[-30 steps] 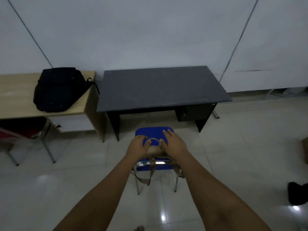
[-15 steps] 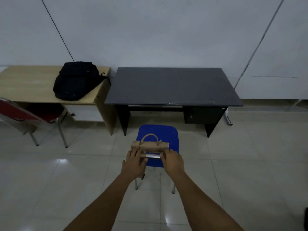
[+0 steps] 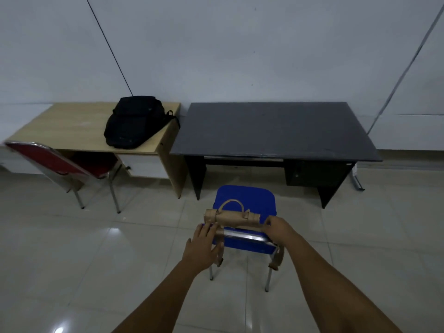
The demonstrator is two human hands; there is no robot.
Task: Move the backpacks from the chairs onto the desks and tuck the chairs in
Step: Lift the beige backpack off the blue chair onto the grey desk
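A tan backpack (image 3: 231, 216) with a rolled top and loop handle sits on the blue chair (image 3: 247, 197), leaning against its backrest, and its straps hang down behind. The chair stands on the floor in front of the black desk (image 3: 274, 131), not tucked in. My left hand (image 3: 201, 246) is by the backrest's left end, fingers spread over a hanging strap. My right hand (image 3: 278, 228) curls on the backpack's right end. A black backpack (image 3: 134, 126) lies on the wooden desk (image 3: 72, 126). The red chair (image 3: 62, 162) stands partly under that desk.
Both desks stand side by side against a white wall. A drawer unit (image 3: 314, 173) hangs under the black desk's right side. The floor is glossy tile with open room on both sides of the blue chair.
My hands have moved apart: the left has opened near the strap, the right has shifted to the backpack's right end. The view has turned left and shows more of the wooden desk and the red chair.
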